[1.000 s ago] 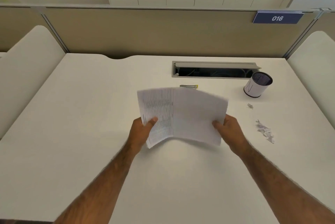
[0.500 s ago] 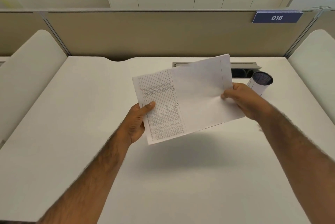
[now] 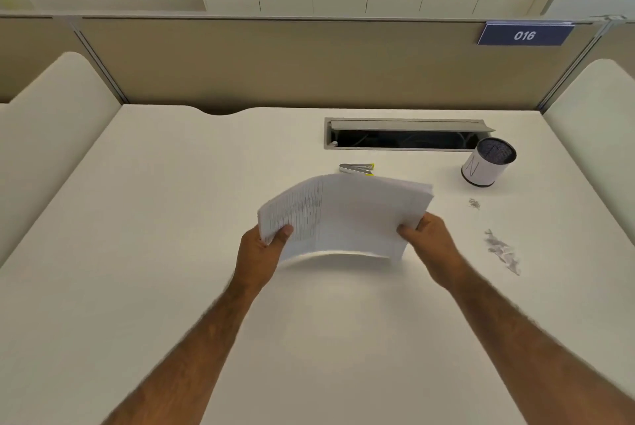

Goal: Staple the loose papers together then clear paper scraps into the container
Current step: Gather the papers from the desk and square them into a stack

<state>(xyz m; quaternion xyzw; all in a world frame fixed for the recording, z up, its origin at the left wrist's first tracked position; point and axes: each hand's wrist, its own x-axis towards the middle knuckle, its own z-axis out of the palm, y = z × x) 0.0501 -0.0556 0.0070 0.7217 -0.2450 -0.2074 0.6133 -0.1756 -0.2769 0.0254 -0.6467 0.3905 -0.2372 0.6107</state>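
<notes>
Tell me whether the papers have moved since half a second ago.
Yes. The papers dropped toward the person: they overlapped the cable slot then, and now are held short of it, with the stapler uncovered.

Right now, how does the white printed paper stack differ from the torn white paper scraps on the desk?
The white printed paper stack is whole sheets, held bowed by the left hand and right hand; the torn white paper scraps are small bits lying loose on the white desk. Both are paper.
</notes>
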